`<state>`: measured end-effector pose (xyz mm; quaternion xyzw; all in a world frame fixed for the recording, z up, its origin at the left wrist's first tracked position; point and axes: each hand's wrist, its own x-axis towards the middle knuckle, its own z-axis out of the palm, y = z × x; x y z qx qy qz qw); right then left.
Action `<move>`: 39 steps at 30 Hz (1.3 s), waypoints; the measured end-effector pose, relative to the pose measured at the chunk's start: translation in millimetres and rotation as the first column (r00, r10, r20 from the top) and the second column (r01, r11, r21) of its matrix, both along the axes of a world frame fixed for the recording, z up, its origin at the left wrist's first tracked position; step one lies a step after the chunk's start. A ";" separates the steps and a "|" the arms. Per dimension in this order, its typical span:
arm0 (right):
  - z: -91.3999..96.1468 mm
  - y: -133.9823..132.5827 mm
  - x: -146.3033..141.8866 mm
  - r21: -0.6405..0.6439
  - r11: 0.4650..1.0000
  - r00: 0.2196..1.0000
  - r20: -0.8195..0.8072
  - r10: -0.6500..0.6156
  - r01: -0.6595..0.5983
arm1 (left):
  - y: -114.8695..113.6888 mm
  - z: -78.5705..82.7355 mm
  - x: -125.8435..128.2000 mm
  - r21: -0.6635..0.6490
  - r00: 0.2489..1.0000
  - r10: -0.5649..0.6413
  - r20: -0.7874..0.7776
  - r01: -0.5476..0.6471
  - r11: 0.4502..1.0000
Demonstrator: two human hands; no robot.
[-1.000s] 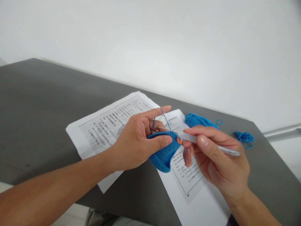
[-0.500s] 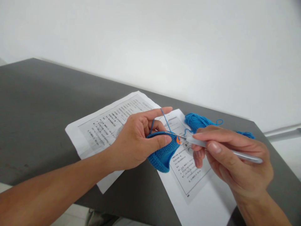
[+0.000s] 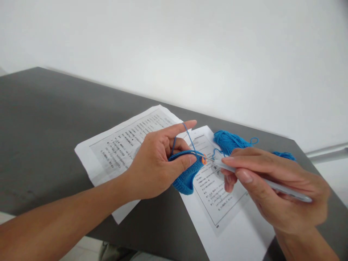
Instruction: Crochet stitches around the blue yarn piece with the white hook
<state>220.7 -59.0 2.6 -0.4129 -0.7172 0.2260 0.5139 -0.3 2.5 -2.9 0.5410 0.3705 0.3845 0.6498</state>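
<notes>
Filling the upper view at 12 o'clock is a pale wall (image 3: 163, 54); below it spreads a dark grey worktop (image 3: 54, 119). Two printed sheets lie on it, the left sheet (image 3: 116, 148) toward 9 o'clock from the view's centre and the right sheet (image 3: 233, 232) toward 5. Of the two hands, the right hand (image 3: 288, 210), at 4 o'clock, grips a crochet hook (image 3: 219, 164) like a pen. The left hand (image 3: 154, 163), at 7 o'clock, pinches a blue crocheted piece (image 3: 185, 181) under its thumb, its index finger stretched toward 2 o'clock.

That piece is held above the worktop between the hands, just below centre. From it, a blue yarn skein (image 3: 228, 141) lies at 2 o'clock, and a smaller yarn bundle (image 3: 284, 156) just short of 3, partly hidden. The hook's metal end meets the piece's upper edge, its handle slanting toward 4 o'clock. A yarn strand (image 3: 190, 137) passes over the left index finger. Smallest is an orange marker (image 3: 203, 159) on the piece's 2 o'clock edge.
</notes>
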 end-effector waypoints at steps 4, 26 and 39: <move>0.5 -2.0 2.3 0.018 1.000 0.999 0.042 -0.006 0.005 | 0.0 1.2 0.9 0.007 1.000 0.026 -0.010 -0.026 1.000; -3.5 -4.8 -6.9 0.348 0.936 0.878 0.427 -0.217 0.063 | -0.8 -9.6 4.0 0.310 0.975 0.161 -0.154 -0.107 0.945; -1.2 -5.0 -21.1 0.456 0.890 0.807 0.530 -0.261 -0.012 | 1.5 -17.3 4.1 0.444 0.939 0.269 -0.212 -0.153 0.883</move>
